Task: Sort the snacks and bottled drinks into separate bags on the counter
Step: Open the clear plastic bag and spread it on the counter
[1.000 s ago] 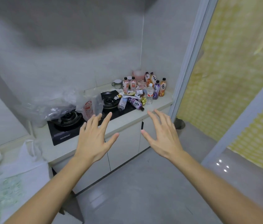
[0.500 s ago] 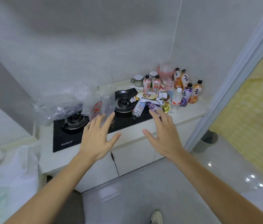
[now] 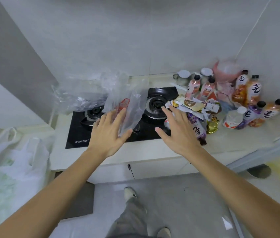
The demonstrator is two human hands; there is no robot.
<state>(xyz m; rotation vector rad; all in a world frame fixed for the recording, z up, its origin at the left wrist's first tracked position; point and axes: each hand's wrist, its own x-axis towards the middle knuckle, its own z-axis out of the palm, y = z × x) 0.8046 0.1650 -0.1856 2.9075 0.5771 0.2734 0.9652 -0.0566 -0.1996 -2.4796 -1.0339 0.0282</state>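
Nothing looks sorted yet: the snack packets [image 3: 194,104] and bottled drinks [image 3: 254,103] sit heaped together at the right end of the tabletop [image 3: 230,140]. The clear plastic bag [image 3: 129,107] on the gas hob [image 3: 111,133] seems empty. Left hand [image 3: 109,133] and right hand [image 3: 178,133] hover, fingers spread, holding nothing.
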